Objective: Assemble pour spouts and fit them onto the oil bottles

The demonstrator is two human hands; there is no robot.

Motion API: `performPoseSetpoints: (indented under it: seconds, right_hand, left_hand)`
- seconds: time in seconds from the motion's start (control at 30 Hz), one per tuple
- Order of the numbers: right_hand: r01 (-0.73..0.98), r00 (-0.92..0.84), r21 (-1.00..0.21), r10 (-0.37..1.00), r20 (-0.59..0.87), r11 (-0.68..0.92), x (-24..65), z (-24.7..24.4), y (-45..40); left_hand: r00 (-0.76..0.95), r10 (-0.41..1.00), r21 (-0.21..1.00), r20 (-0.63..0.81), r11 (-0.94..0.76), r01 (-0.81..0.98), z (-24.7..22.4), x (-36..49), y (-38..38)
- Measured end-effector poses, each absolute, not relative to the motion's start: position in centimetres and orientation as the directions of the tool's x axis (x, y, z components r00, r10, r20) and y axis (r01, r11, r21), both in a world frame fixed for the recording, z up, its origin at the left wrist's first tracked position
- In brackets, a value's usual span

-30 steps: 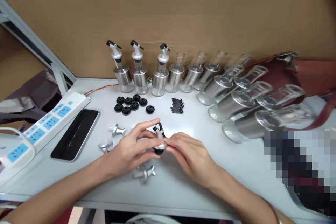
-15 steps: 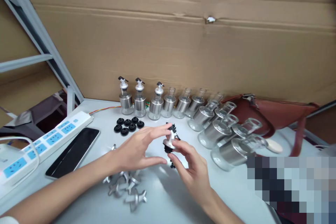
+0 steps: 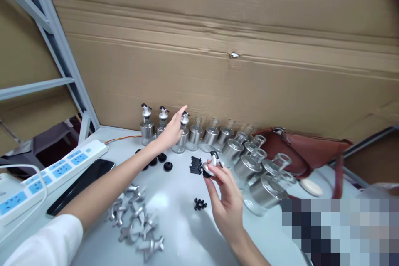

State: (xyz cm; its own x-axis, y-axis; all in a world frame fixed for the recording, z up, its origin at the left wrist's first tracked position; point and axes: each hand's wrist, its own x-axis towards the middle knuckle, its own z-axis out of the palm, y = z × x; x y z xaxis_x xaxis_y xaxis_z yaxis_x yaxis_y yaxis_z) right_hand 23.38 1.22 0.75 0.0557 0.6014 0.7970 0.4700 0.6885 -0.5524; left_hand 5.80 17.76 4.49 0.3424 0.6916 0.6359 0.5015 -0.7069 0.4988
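In my right hand (image 3: 229,203) is a silver pour spout (image 3: 206,167) with a black flip lid and a black stopper, pinched between thumb and fingers above the table. My left hand (image 3: 171,134) is stretched out, fingers extended, in front of the third spout-topped bottle (image 3: 180,143); whether it touches the bottle cannot be made out. Two more bottles with spouts stand left of it, including the leftmost one (image 3: 147,131). Black rubber stoppers (image 3: 168,166) lie partly hidden under my left forearm. Small black strips (image 3: 195,165) and tiny black caps (image 3: 200,204) lie near my right hand.
Glass bottles with steel sleeves (image 3: 195,135) curve along the back and right. Silver spout bodies (image 3: 137,216) are piled at front left. A phone (image 3: 79,187) and a power strip (image 3: 62,170) lie left. A brown bag (image 3: 314,149) and a cardboard wall (image 3: 218,87) stand behind.
My left hand has left the pour spout and moved up and away toward the back bottles. My right hand still holds the spout, slightly farther right. The view has tilted up.
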Motion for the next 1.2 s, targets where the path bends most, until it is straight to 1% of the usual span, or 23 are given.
performPoseSetpoints:
  seconds: [0.13, 0.3, 0.43, 0.57, 0.67, 0.73, 0.97, 1.03, 1.1, 1.17, 1.2]
  right_hand:
    - [0.497, 0.037, -0.507, 0.567, 0.823, 0.704, 23.4, 1.1, 1.2]
    - [0.499, -0.003, -0.448, 0.518, 0.855, 0.742, 23.4, 1.8, 0.9]
    - [0.494, -0.018, -0.414, 0.485, 0.874, 0.765, 23.2, 2.1, 0.7]
    - [0.507, -0.013, -0.399, 0.470, 0.883, 0.764, 23.3, 1.9, 0.6]
    - [0.507, 0.013, -0.418, 0.478, 0.878, 0.754, 23.4, 1.6, 0.7]
    - [0.507, 0.048, -0.437, 0.482, 0.875, 0.743, 23.6, 1.3, 0.8]
    - [0.491, 0.191, -0.493, 0.463, 0.866, 0.719, 23.9, 0.6, 0.7]
    - [0.450, 0.223, -0.518, 0.470, 0.854, 0.727, 24.0, 0.8, 0.5]
    - [0.406, 0.232, -0.522, 0.468, 0.853, 0.750, 24.0, 1.2, 0.4]
    - [0.361, 0.228, -0.518, 0.466, 0.855, 0.775, 24.0, 1.6, 0.4]
    - [0.335, 0.226, -0.515, 0.463, 0.857, 0.789, 23.9, 1.7, 0.4]
  left_hand:
    - [0.351, 0.682, 0.461, 0.642, -0.709, 0.534, 4.1, 5.3, 18.4]
    - [0.316, 0.646, 0.383, 0.694, -0.704, 0.598, 4.5, 6.0, 17.6]
    - [0.406, 0.614, 0.311, 0.677, -0.738, 0.599, 5.1, 8.8, 16.8]
    - [0.411, 0.673, 0.326, 0.615, -0.691, 0.645, 5.4, 11.5, 17.6]
    - [0.371, 0.741, 0.361, 0.560, -0.622, 0.695, 5.4, 12.5, 18.3]
    - [0.357, 0.762, 0.369, 0.540, -0.596, 0.713, 5.6, 12.6, 18.1]
    - [0.356, 0.724, 0.366, 0.590, -0.633, 0.682, 8.1, 10.6, 13.4]
    - [0.356, 0.688, 0.372, 0.632, -0.673, 0.640, 8.4, 9.6, 11.5]
    - [0.337, 0.568, 0.407, 0.751, -0.800, 0.441, 8.1, 8.7, 9.4]
    - [0.276, 0.567, 0.511, 0.776, -0.822, 0.251, 7.4, 7.9, 7.2]
    - [0.279, 0.594, 0.576, 0.754, -0.803, 0.153, 7.0, 7.6, 6.0]
